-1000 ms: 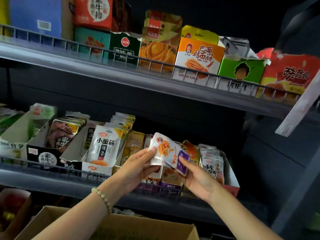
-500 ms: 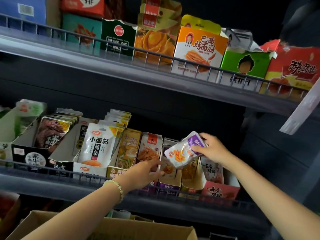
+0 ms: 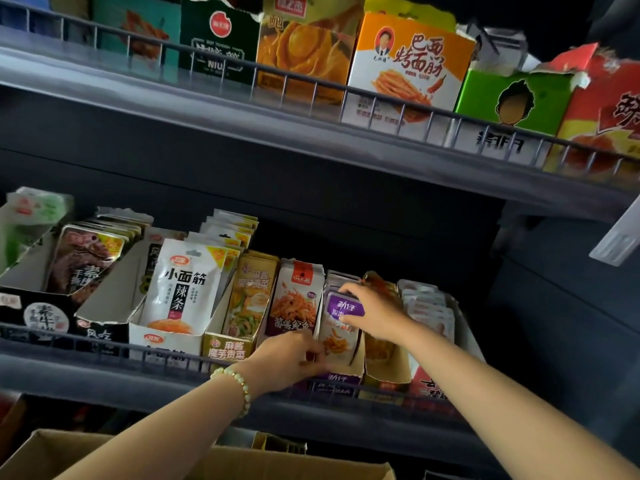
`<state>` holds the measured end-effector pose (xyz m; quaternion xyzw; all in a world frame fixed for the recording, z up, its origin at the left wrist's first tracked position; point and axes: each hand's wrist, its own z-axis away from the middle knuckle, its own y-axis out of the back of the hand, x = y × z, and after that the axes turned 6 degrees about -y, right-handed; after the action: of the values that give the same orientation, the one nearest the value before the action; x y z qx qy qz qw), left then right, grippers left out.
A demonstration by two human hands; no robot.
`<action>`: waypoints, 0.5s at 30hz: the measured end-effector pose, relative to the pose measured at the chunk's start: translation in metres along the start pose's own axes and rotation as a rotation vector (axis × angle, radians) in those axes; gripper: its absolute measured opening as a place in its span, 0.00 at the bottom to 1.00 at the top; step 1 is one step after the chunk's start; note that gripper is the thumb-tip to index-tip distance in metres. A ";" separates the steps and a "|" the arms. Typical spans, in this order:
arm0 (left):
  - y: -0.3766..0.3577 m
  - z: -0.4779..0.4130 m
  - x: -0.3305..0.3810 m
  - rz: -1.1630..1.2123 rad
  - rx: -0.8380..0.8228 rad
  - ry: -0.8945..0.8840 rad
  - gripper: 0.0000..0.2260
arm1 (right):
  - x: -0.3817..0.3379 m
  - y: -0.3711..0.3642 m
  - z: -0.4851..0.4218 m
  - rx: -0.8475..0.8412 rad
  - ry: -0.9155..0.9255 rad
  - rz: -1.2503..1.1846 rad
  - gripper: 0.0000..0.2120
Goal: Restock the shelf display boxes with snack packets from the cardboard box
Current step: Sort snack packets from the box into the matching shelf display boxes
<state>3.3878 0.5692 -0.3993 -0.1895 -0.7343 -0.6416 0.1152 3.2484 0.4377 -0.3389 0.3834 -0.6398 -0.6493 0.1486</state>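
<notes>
While the right hand (image 3: 377, 315) pinches the purple top of a snack packet (image 3: 341, 318), seating it upright in the purple display box (image 3: 337, 378), the left hand (image 3: 294, 358) curls at that box's front (steadying it, I judge; whether it actually grips I cannot tell). The next move calls for pressing the packet down, letting go, and reaching into the cardboard box (image 3: 242, 462) below. A dark, wire-railed shelf (image 3: 104, 379) carries the boxes in a dim aisle.

From here, the white packet (image 3: 180, 289) reads 小面筋 辣条. The yellow display box (image 3: 225, 353) beside it says 麻酱 魔芋贡菜. The purple-topped packet (image 3: 344, 308) and the purple display box (image 3: 337, 380) below it both show 劲仔. On the upper shelf, the orange box (image 3: 408, 60) reads 巴面 烤面筋 and the dark green box (image 3: 216, 46) reads NIU.
</notes>
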 end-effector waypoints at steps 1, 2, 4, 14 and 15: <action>0.000 0.000 -0.001 -0.002 -0.002 -0.009 0.16 | 0.002 -0.002 0.000 0.027 0.023 0.025 0.27; -0.001 -0.001 -0.002 -0.003 -0.004 -0.016 0.15 | 0.005 -0.005 -0.001 0.048 0.050 0.061 0.30; -0.001 -0.001 -0.003 0.003 -0.006 -0.021 0.14 | 0.010 -0.009 -0.003 0.083 0.088 0.114 0.33; -0.004 -0.001 -0.005 0.001 0.025 -0.023 0.13 | 0.018 -0.017 0.002 0.256 0.124 0.204 0.35; -0.004 0.000 -0.003 -0.016 0.025 -0.020 0.13 | 0.019 -0.018 0.004 0.267 0.118 0.202 0.35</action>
<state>3.3894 0.5679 -0.4039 -0.1886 -0.7448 -0.6314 0.1048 3.2386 0.4304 -0.3619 0.3711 -0.7458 -0.5166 0.1982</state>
